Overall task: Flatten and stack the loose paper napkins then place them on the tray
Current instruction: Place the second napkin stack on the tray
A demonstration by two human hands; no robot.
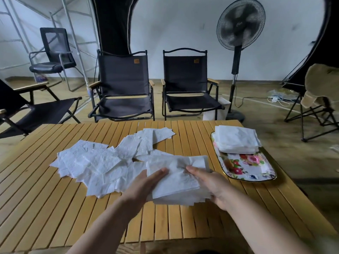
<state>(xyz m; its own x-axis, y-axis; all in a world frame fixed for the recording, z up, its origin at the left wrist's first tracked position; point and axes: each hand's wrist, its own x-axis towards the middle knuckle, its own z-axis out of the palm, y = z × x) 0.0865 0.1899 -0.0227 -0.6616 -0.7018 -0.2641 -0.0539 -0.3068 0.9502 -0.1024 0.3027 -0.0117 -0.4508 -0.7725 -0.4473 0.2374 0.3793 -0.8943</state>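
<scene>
Loose napkins [102, 162] lie scattered over the left and middle of the slatted wooden worktop [45, 198]. They are overlapping, creased sheets at all angles, and the spread reaches toward the far edge. None of these looks squared up yet.

Just to their right, at the near side of the spread, the left hand [146, 182] lies with its fingers fairly straight against the left edge and top of a bundle [176, 182] of gathered napkins. This looks like a flat, pressing touch, not a closed grip, though the thumb is hidden. The bundle is thick and roughly aligned, with its upper sheet still rumpled and a corner folded up at the far side. It seems to be held just above the worktop, overlapping the nearest loose sheets.

The right hand [211, 184] has its grip closed on the bundle's right side, thumb on top and fingers curled beneath.

Further right, near the worktop's edge, sits the flowered tray [247, 169]. A neat stack [236, 138] already rests on its far half, and the near half is bare.

The job looks roughly midway. One stack is delivered, a second is being evened out in the hands, and a good many sheets are left to flatten and gather.
</scene>
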